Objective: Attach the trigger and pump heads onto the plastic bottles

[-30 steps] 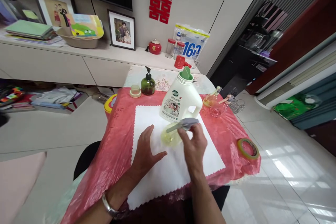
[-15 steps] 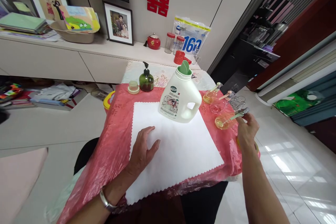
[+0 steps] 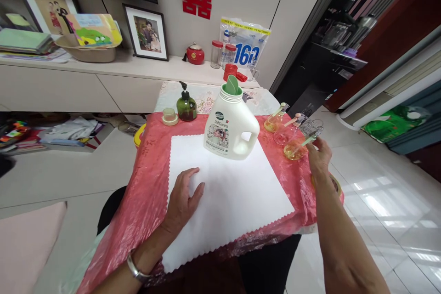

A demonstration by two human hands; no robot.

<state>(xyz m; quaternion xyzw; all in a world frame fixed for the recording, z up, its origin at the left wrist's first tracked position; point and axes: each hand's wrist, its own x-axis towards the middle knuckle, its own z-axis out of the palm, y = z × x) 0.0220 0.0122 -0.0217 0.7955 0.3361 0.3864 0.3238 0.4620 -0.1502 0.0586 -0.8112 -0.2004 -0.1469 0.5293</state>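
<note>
My left hand (image 3: 182, 197) lies flat, fingers apart, on a white cloth (image 3: 234, 202) spread over the red plastic table cover (image 3: 144, 183). My right hand (image 3: 319, 156) grips the sprayer head of a small clear spray bottle (image 3: 294, 150) with yellow liquid, which rests at the table's right edge. Two similar small bottles (image 3: 275, 121) (image 3: 284, 134) stand just behind it. A white detergent jug (image 3: 230, 124) with a green spout stands at the cloth's far edge.
A dark green pump bottle (image 3: 186, 105) and a small cream jar (image 3: 170, 116) stand at the far left of the table. A tape roll (image 3: 336, 184) lies partly under my right wrist. Behind is a sideboard (image 3: 103, 73) with framed photos, jars and a bag.
My right hand carried the small spray bottle from the middle of the cloth to the right edge, beside the other small bottles. My left hand stayed on the cloth.
</note>
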